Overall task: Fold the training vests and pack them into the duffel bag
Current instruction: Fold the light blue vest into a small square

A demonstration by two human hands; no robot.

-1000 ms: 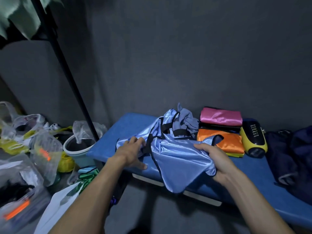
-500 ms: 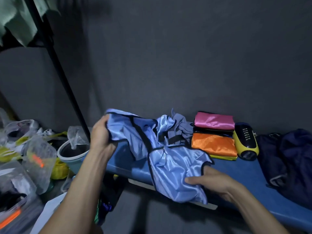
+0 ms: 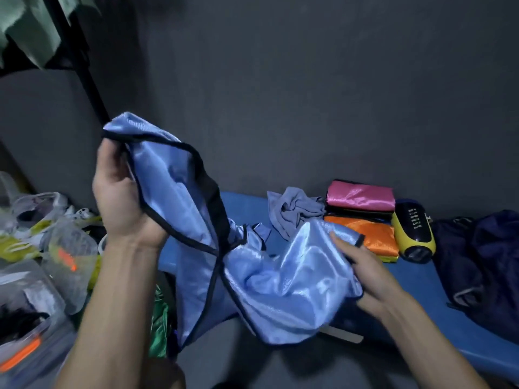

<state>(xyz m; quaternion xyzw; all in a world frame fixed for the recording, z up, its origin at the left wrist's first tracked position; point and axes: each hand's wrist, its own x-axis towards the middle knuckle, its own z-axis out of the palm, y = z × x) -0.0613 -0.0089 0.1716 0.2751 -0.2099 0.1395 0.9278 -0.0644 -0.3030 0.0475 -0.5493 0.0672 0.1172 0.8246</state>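
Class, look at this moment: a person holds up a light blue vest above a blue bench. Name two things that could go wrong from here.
1. The light blue vest is twisted between the left hand and right hand; folding it now would likely bunch.
2. Its hanging lower edge may brush the grey cloth or drag the folded orange vest out of shape.

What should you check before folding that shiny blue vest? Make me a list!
1. Left hand grips the vest at its black-trimmed edge: ok.
2. Right hand holds the other end: ok.
3. Vest spread flat: not ok, it is twisted and bunched in the middle.
4. Bare room on the blue bench in front: ok, though a grey cloth lies close behind.
5. Folded pile to match: ok, pink vest on top, orange vest below.
6. Duffel bag open and ready: cannot tell.
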